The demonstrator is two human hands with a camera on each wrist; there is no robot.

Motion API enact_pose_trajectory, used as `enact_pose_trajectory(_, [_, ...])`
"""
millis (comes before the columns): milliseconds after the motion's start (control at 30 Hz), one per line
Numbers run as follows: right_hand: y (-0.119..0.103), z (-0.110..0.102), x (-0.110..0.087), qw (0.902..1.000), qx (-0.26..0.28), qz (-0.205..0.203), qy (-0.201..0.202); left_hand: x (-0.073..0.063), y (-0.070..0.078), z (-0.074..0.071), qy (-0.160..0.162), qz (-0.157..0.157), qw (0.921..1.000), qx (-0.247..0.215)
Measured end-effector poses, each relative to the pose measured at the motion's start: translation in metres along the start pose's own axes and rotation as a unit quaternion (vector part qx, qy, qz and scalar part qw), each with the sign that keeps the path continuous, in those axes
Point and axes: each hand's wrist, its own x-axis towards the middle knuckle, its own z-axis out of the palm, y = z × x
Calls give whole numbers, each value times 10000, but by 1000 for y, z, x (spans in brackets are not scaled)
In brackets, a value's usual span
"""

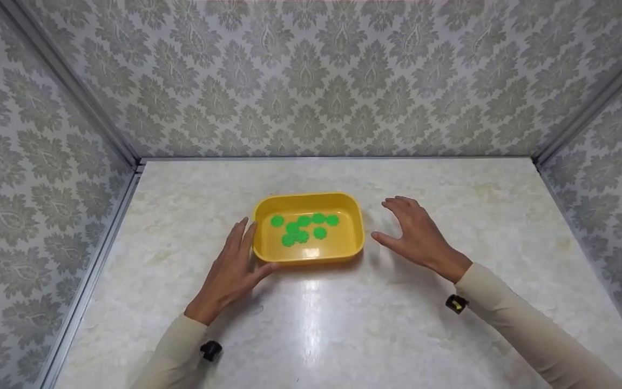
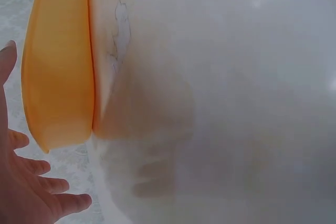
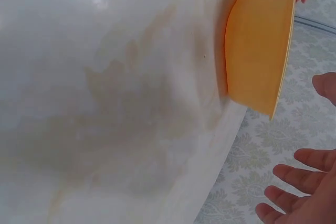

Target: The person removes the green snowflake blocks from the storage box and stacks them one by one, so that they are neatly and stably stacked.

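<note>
The fingers of the left hand (image 1: 230,275) are stretched out and spread, the thumb standing well away from the rest, and from where I stand they flank the left end of a yellow tray (image 1: 343,240). The index fingertip overlaps the rim there, and the thumb tip lies at the near left corner; I can't tell whether either one actually touches the plastic. Over on the other side, the right hand (image 1: 416,235) has its fingers reaching out with a slight bend, small gaps between them, its thumb held apart. It is near the tray's right end but clear of it, with pale tabletop showing between, and there is nothing in its grasp

The tray sits between the two hands, flat on the marbled table (image 1: 397,329), its long side running left to right. On its floor I see a scatter of small green pieces (image 1: 304,220) with bumpy edges: several overlap in a cluster left of the middle, one lies alone toward the left end, and others line up toward the far right

Further out, both arms wear cream sleeves (image 1: 527,319), with a small black device (image 1: 456,303) at each wrist. Behind the table rises a wall (image 1: 338,70) papered in a grey-green leafy pattern
</note>
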Motion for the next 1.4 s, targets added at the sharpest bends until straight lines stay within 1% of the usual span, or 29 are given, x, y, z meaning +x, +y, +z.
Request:
enact_pose_trajectory(133, [-7,4,5,9998,136,-113,-59,3,1,6,25,44,9996,-274])
enact_pose_trajectory(233, [-12,9,9,9996,241,-155,-85,4,1,10,49,12,9990,-445])
enact_pose_trajectory(300, [-15,13,12,9992,290,-270,-90,4,0,13,41,-71,9983,-579])
enact_pose_trajectory(500, [-24,29,25,9950,399,-905,-145,5,-1,23,58,-356,9933,-1101])
enact_pose_trajectory(700, [-30,40,32,9932,542,-986,-310,9,0,28,91,-554,9865,-1539])
enact_pose_trajectory(833, [-34,46,37,9911,701,-1039,-450,11,-1,33,205,-519,9795,-1936])
enact_pose_trajectory(967, [-39,51,44,9884,774,-1176,-566,13,-2,38,362,-444,9685,-2425])
enact_pose_trajectory(1067, [-43,55,49,9870,829,-1226,-634,15,-3,42,454,-419,9611,-2692])
enact_pose_trajectory(1167, [-46,59,52,9859,908,-1181,-759,16,-3,45,534,-432,9566,-2833])
enact_pose_trajectory(1233, [-48,62,55,9856,924,-1122,-868,17,-3,46,588,-446,9551,-2869])
enact_pose_trajectory(1400, [-52,71,61,9856,702,-1040,-1130,16,-4,50,695,-475,9601,-2668])
